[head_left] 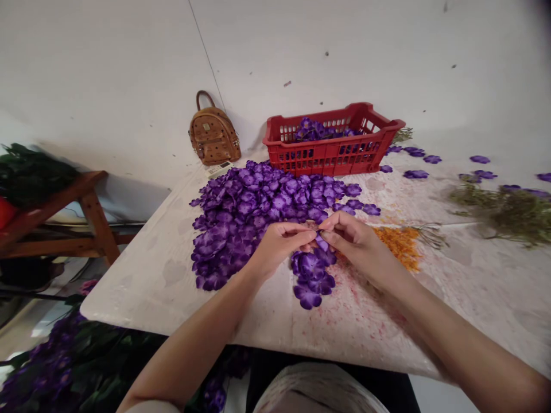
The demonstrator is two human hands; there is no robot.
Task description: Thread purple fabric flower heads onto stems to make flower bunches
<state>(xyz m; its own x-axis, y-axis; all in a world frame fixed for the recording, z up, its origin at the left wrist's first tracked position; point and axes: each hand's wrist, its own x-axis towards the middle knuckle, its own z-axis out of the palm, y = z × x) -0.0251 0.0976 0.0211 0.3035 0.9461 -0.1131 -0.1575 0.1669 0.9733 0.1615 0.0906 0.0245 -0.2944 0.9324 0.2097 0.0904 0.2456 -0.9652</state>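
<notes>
My left hand [282,244] and my right hand [350,235] meet over the table, fingertips pinched together. Between them is a purple artificial flower petal piece [321,241], partly hidden by the fingers. Just below hangs or lies a small cluster of purple petal pieces [310,272]; whether it touches my hands I cannot tell. A large heap of loose purple petal pieces [241,212] spreads behind and left of my left hand. Beside my right hand lies a pile of small orange flower centres [400,246].
A red plastic basket [322,158] with purple flowers stands at the back, next to a brown mini backpack [214,135]. Dry greenish stems [512,209] and scattered petal pieces [415,174] lie to the right. A wooden stand [97,221] is left of the table [142,292].
</notes>
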